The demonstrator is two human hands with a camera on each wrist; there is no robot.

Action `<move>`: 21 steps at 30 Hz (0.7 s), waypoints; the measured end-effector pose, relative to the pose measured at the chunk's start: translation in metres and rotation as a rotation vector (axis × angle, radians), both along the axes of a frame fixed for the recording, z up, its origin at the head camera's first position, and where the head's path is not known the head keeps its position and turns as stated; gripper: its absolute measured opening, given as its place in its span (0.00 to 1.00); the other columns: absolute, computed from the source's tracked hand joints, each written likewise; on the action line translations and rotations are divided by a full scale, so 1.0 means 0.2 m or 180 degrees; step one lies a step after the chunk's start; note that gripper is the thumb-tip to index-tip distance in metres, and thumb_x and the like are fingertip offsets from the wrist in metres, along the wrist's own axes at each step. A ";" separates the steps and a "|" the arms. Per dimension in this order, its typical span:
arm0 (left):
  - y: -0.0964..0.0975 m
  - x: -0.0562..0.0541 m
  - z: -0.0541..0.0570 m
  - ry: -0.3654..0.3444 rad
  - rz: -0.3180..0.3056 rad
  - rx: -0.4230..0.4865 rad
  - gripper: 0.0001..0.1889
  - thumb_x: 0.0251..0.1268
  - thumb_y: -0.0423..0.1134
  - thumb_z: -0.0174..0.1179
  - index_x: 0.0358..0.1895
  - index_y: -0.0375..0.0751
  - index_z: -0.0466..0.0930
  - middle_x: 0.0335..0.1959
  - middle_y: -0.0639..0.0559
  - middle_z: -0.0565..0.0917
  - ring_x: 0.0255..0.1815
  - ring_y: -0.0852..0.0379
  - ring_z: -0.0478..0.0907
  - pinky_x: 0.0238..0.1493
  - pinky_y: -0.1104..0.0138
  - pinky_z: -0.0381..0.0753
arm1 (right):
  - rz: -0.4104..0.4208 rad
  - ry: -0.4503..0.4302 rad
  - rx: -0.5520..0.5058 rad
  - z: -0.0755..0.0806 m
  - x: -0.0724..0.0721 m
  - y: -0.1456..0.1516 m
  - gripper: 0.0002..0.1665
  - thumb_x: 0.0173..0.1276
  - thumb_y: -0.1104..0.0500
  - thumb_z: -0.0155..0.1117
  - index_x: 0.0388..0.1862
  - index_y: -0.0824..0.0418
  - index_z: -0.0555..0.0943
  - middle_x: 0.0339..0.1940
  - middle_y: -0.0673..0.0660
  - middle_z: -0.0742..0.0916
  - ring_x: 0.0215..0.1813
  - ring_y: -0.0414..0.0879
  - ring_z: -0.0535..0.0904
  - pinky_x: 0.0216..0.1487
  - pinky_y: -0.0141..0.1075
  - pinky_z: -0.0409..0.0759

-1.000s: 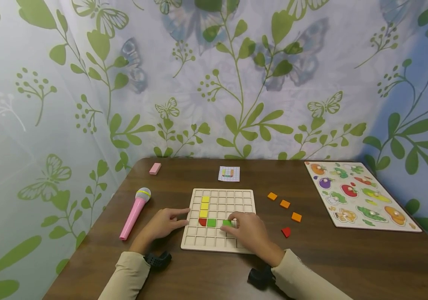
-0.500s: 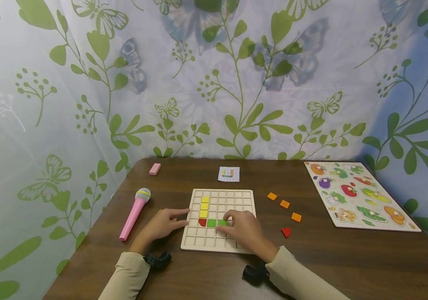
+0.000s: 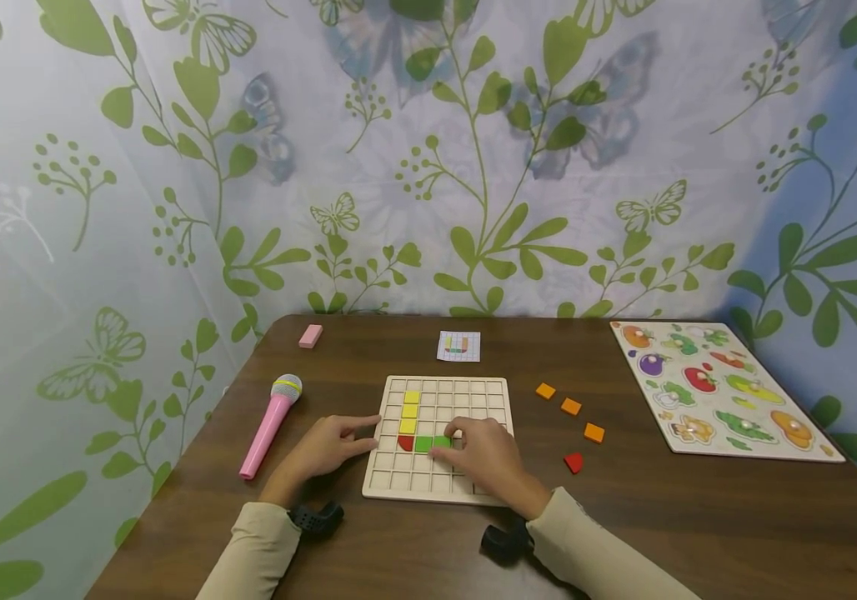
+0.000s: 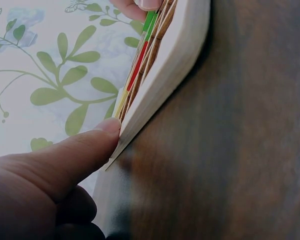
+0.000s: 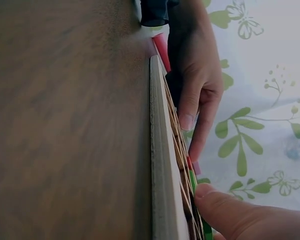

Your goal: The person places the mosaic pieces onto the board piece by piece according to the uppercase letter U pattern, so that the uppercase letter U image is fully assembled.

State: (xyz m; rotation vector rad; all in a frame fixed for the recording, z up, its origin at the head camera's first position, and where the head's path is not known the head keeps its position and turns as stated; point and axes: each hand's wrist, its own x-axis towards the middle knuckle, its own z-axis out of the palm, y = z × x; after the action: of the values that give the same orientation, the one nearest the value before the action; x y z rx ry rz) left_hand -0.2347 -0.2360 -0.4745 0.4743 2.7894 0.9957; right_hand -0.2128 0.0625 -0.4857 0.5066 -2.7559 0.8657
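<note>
A pale wooden grid board (image 3: 428, 498) lies flat on the table. Three yellow square tiles (image 3: 409, 411) form a column in it, with a red quarter-round tile (image 3: 406, 443) below them and a green square tile (image 3: 423, 445) beside the red one. My right hand (image 3: 490, 457) holds a second green tile (image 3: 439, 442) between thumb and finger, right of the first green one; the fingers partly cover it. At the board's left edge, my left hand (image 3: 326, 447) rests its thumb and an extended finger on the rim; the thumb (image 4: 85, 152) touches that rim in the left wrist view.
Several orange and red loose tiles lie right of the board, among them an orange tile (image 3: 570, 407) and a red quarter-round (image 3: 573, 462). A pattern card (image 3: 458, 347) sits behind. Left are a pink toy microphone (image 3: 271, 426) and pink block (image 3: 310, 336); far right, a vegetable puzzle (image 3: 729, 392).
My right hand has moved slightly left across the board with the green tile, which now sits against the first green one. The left hand has stayed at the board's edge.
</note>
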 end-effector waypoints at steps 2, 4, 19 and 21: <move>0.00 0.00 0.00 0.0007 -0.0004 0.0000 0.25 0.67 0.52 0.69 0.66 0.56 0.82 0.15 0.59 0.64 0.16 0.62 0.60 0.20 0.69 0.61 | -0.0013 0.0010 0.0011 0.00 0.00 0.00 0.21 0.56 0.34 0.78 0.36 0.47 0.87 0.13 0.39 0.72 0.21 0.36 0.65 0.24 0.33 0.63; 0.00 0.00 0.00 0.0015 -0.0010 0.0007 0.25 0.67 0.52 0.69 0.66 0.56 0.82 0.15 0.58 0.64 0.16 0.62 0.61 0.20 0.69 0.62 | -0.0023 0.0034 0.0031 0.00 0.00 0.00 0.21 0.56 0.34 0.78 0.37 0.48 0.88 0.13 0.39 0.71 0.21 0.36 0.65 0.24 0.33 0.63; 0.01 0.00 0.00 0.0012 0.0047 0.0001 0.24 0.67 0.50 0.69 0.66 0.56 0.82 0.15 0.59 0.63 0.16 0.62 0.59 0.21 0.69 0.61 | 0.0010 0.0096 0.0023 0.00 0.01 0.00 0.18 0.59 0.39 0.78 0.38 0.49 0.89 0.14 0.39 0.73 0.21 0.37 0.66 0.23 0.33 0.63; 0.01 0.00 0.00 0.0020 0.0049 0.0021 0.24 0.67 0.50 0.69 0.66 0.56 0.82 0.15 0.59 0.63 0.16 0.62 0.59 0.20 0.69 0.61 | -0.0006 0.0102 0.0040 0.00 0.01 0.01 0.16 0.59 0.40 0.78 0.38 0.48 0.89 0.15 0.40 0.73 0.22 0.37 0.66 0.23 0.33 0.63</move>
State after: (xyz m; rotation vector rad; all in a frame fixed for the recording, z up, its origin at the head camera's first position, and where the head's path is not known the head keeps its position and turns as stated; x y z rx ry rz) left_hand -0.2338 -0.2342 -0.4744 0.4581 2.8003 1.0085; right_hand -0.2113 0.0637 -0.4856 0.5157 -2.7340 0.8329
